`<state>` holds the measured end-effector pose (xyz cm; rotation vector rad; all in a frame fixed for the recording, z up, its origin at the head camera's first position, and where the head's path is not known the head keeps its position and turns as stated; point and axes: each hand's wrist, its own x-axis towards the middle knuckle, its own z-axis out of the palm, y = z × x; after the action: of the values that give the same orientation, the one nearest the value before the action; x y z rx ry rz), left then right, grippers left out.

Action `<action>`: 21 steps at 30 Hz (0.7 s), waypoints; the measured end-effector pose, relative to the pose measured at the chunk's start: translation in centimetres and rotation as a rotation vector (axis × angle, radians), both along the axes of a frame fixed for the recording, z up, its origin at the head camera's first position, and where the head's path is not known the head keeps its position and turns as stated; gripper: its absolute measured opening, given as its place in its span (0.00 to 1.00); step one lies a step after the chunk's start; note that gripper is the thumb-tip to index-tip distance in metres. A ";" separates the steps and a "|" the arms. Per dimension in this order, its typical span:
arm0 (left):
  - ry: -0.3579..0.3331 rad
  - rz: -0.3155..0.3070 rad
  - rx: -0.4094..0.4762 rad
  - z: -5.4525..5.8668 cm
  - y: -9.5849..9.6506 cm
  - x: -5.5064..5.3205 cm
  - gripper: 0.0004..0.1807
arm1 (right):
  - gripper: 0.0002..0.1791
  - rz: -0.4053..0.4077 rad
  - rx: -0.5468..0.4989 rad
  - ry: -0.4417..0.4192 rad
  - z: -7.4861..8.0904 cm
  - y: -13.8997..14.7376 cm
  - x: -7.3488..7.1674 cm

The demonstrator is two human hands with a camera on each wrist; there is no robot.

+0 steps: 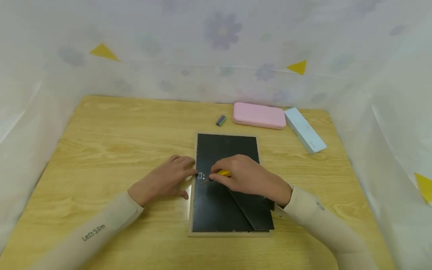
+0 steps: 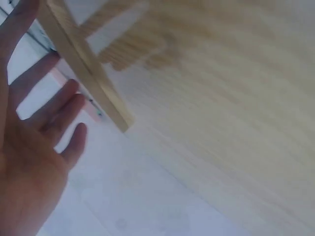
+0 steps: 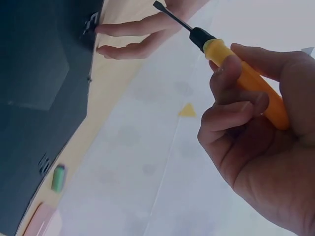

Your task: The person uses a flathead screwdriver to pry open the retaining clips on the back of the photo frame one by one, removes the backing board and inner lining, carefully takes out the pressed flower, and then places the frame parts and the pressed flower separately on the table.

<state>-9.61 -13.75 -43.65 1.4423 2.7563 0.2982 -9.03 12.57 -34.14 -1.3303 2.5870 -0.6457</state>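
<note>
A picture frame with a thin wooden rim lies with its black backing board facing up. A black stand flap slants across the board's lower right. My right hand grips a flat-tip screwdriver by its yellow-orange handle, the shaft pointing left over the board. Near that tip, at the left edge, is a small metal fitting. My left hand is beside that edge, fingers spread, a fingertip at the rim by the fitting; in the left wrist view, the palm is empty.
Behind the frame lie a small purple-and-green block, a pink case and a slanted light blue box. White flowered sheeting with yellow triangles surrounds the wooden table at the back and sides.
</note>
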 end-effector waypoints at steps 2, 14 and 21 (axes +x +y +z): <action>0.034 -0.045 0.019 -0.1 0.0 -1.1 0.40 | 0.08 -0.015 0.002 -0.008 0.0 0.6 0.0; 0.181 -0.246 -0.039 -1.2 -0.3 -4.2 0.37 | 0.07 -0.066 0.001 -0.053 -1.1 2.9 0.1; 0.218 -0.279 -0.032 -1.2 -0.1 -3.8 0.35 | 0.08 -0.125 -0.017 -0.050 -1.1 4.0 -0.5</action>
<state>-13.37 -13.81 -44.88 1.9264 2.6477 0.0948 -9.56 16.55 -35.21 -1.1494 2.6463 -0.7130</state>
